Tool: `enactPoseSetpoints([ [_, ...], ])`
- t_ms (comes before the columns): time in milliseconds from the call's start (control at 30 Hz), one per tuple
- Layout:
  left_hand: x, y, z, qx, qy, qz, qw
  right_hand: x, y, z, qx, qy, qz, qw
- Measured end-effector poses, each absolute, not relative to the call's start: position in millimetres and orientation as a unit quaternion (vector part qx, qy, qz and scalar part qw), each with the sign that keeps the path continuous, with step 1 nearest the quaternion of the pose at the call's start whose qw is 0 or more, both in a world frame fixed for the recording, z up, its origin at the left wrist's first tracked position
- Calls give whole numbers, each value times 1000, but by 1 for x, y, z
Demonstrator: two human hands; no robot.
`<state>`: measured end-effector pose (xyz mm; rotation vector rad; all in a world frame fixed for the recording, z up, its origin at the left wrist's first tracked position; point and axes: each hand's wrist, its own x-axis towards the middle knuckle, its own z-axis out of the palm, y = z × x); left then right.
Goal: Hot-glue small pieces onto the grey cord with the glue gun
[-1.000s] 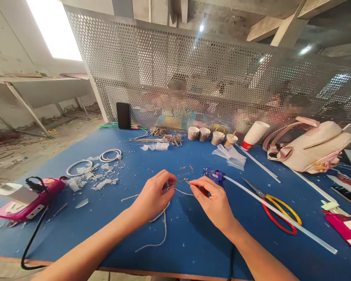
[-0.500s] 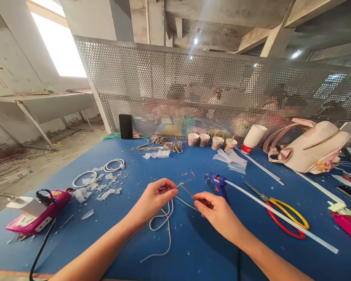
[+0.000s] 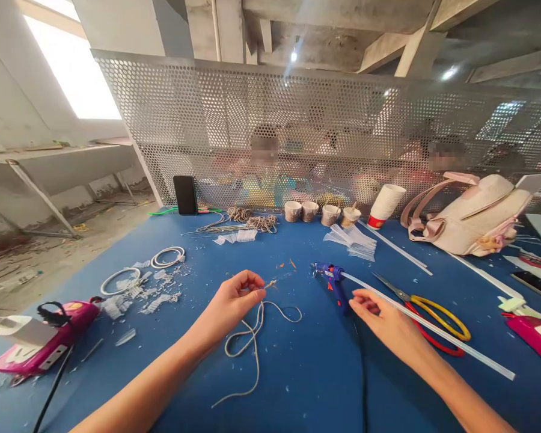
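Between thumb and fingertips, my left hand pinches the frayed end of a thin beige cord. The rest of the cord lies in loose loops on the blue table below. My right hand is just right of the blue hot glue gun, its fingers loosely bent and apart, with nothing visible in them. The glue gun lies on the table with a long clear glue stick in its back. Beyond my right hand lie scissors with red and yellow handles, partly under the glue stick.
On the left are a pink power strip, white rings and plastic scraps. Along the back stand a black phone, cord bundles, small cups and stacked paper cups. A pale backpack sits right, before a perforated screen.
My right hand has let go of the thin strand near the cord's end and moved right to beside the glue gun. My left hand still holds the cord. The view has shifted slightly.
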<state>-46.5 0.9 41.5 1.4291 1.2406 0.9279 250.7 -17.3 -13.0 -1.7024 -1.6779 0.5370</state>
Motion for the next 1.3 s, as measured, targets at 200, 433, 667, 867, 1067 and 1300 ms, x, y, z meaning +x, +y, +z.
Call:
enactPoseSetpoints([
  [200, -36, 9, 42, 569, 537, 344, 519, 243, 27, -22, -624, -659, 299, 295],
  [433, -31, 22, 38, 518, 550, 337, 562, 224, 39, -24, -632, -632, 319, 315],
  [667, -26, 27, 37, 472, 524, 330, 627, 222, 27, -23, -629, -557, 397, 369],
  [867, -24, 27, 39, 458, 524, 340, 632, 214, 6, -8, -570, -562, 482, 356],
  [1067, -20, 25, 40, 467, 521, 347, 624, 206, -12, 5, -542, -582, 502, 342],
  [1300, -17, 24, 38, 456, 497, 368, 640, 200, -21, 10, -547, -576, 485, 364],
])
